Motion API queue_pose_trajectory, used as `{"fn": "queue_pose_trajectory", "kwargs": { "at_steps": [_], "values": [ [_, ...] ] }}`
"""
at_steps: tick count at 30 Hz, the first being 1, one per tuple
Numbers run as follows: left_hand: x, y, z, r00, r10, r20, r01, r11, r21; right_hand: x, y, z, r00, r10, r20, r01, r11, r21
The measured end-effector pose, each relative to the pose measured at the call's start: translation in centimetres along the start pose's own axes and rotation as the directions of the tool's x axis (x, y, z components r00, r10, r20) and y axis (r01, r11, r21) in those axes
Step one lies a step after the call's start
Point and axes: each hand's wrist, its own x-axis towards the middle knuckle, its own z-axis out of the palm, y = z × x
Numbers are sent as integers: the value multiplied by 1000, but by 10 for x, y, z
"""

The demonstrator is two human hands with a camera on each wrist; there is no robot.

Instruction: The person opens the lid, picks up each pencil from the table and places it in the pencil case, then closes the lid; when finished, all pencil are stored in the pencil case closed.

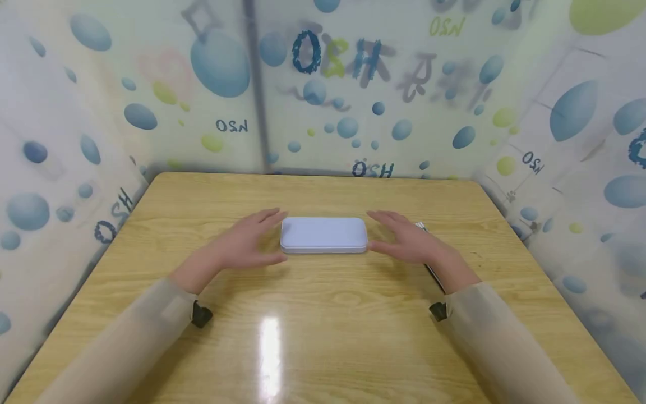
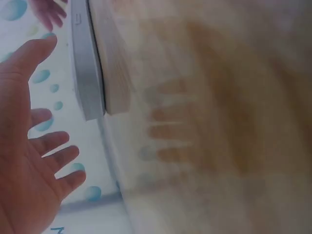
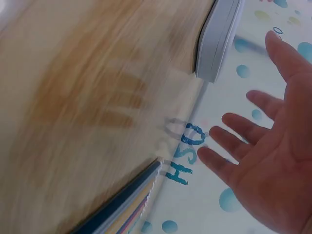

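A pale, flat box with rounded corners, shaped like a pencil case, lies lid up near the middle of the table. My left hand is held at its left end, fingers and thumb spread apart. On the other side my right hand mirrors it, fingertips right by the box's right end. Nothing is between the fingers of either hand. In the left wrist view the box's side shows a small catch-like mark. Several thin, long sticks, like pens or pencils, lie partly hidden beneath my right wrist.
The glossy wooden table reflects a bright light in front of the box. Patterned walls with blue and green spots and letters enclose it at the back and both sides. Each sleeve cuff has a dark wrist piece under it.
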Motion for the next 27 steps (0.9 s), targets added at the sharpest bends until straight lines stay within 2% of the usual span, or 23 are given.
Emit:
{"fn": "queue_pose_trajectory", "kwargs": {
  "at_steps": [5, 12, 14, 19, 27],
  "values": [
    [25, -7, 10, 994, 49, 96, -40, 995, -88, 18, -6, 1, 997, -54, 54, 51, 997, 55],
    [51, -9, 23, 986, 99, 137, -78, 986, -149, 43, -9, 14, 990, -22, 139, 6, 993, 116],
    [55, -7, 25, 984, 103, 146, -81, 985, -153, 46, -9, 17, 988, -12, 151, -7, 993, 121],
    [57, -4, 25, 985, 65, 162, -38, 986, -162, 50, -10, 19, 987, 8, 159, -25, 994, 105],
    [58, 0, 22, 983, 14, 182, 15, 988, -156, 55, -11, 16, 991, 28, 128, -37, 997, 64]
  ]
}}
